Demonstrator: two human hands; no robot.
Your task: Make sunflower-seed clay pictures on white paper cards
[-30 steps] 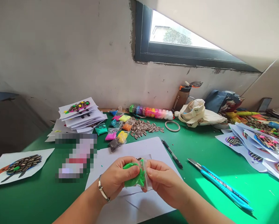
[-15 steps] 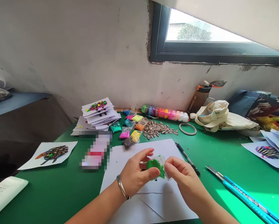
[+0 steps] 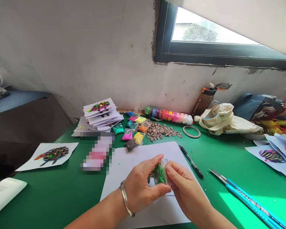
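Our right hand [image 3: 184, 183] has thumb and fingertips clamped on the edge of a small clear plastic bag of bright green material [image 3: 160, 173]. Our left hand [image 3: 141, 183] cups the bag, thumb and forefinger apart at its two ends; we cannot tell whether it grips. We have the bag above a large white paper sheet [image 3: 124, 163]. Just right of the sheet lies a slim black pen [image 3: 192, 161]; farther right, a light-blue utility knife [image 3: 243, 198]. Beyond its far edge, we see heaped striped seeds [image 3: 158, 131].
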